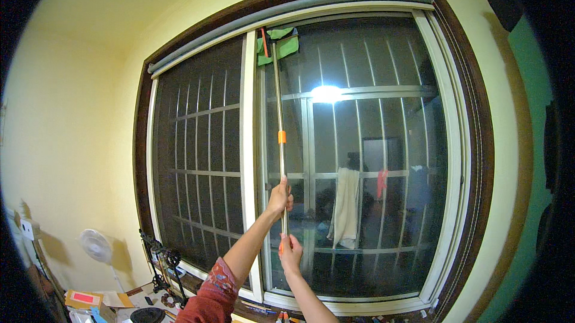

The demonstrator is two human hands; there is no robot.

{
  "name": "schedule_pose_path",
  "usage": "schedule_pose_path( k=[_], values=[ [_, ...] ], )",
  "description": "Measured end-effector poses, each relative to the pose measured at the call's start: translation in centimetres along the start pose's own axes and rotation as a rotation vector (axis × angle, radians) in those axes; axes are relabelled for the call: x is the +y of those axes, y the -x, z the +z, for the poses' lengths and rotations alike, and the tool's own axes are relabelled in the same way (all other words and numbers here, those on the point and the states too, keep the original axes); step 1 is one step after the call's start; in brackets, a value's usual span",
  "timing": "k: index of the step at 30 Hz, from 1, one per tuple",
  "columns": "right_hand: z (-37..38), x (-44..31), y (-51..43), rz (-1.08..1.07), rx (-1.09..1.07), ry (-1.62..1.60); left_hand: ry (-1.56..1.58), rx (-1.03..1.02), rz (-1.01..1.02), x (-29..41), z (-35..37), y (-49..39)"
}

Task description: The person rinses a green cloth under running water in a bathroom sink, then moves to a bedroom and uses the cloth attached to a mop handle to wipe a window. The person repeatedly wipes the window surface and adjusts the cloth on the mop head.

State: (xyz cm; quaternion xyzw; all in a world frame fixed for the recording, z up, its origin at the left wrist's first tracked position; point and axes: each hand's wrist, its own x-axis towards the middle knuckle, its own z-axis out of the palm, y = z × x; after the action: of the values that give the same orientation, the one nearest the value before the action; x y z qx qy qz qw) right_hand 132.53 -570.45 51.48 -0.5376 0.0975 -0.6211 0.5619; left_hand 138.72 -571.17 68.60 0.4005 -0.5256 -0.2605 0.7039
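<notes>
My left hand (279, 197) is closed around the middle of a metal telescopic pole (279, 107). Lower down, my right hand (290, 253) grips the pole's bottom end, where some orange shows. Above my left hand the pole has an orange collar (282, 137). At its top, a squeegee head with a red-orange edge (264, 43) and a green cloth (285, 49) are against the upper left corner of the right sliding window pane (373, 130). The pole stands nearly upright. Whether the cloth is fixed to the head cannot be told.
A white window frame post (249, 143) divides the panes. Above runs a rolled blind (287, 7). Metal bars and a hanging pale towel (346, 206) show through or in the glass. At lower left are a white fan (96, 245), black stands (175, 264) and a cardboard box (83, 298).
</notes>
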Motion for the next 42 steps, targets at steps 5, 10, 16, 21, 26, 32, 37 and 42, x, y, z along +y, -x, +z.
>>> schedule_pose_path(
  k=[5,10,16,21,26,32,37,42],
  values=[
    [-4.5,3.7,6.8,0.030,-0.012,-0.001,-0.119,0.032,0.022,-6.5,0.4,6.5],
    [-9.2,5.4,16.7,0.183,0.070,0.005,-0.093,0.009,-0.034,-13.9,1.1,14.2],
    [-11.6,8.8,25.7,0.344,0.283,-0.032,-0.060,0.017,-0.168,-21.7,2.1,27.8],
    [-13.7,10.6,26.8,0.278,0.301,0.062,-0.103,0.010,-0.255,-22.0,3.9,30.1],
    [-11.9,5.5,18.5,0.003,0.213,0.188,-0.104,-0.023,-0.033,-13.6,5.5,16.1],
    [-6.4,-5.7,5.7,-0.006,0.077,0.048,-0.076,-0.056,0.143,-1.1,7.9,5.1],
    [-7.1,-10.2,2.8,0.034,0.026,-0.004,-0.026,0.020,0.118,0.6,10.3,1.2],
    [-12.5,-6.2,6.5,0.085,0.045,0.049,-0.148,0.101,0.294,-6.7,11.9,5.2]
  ],
)
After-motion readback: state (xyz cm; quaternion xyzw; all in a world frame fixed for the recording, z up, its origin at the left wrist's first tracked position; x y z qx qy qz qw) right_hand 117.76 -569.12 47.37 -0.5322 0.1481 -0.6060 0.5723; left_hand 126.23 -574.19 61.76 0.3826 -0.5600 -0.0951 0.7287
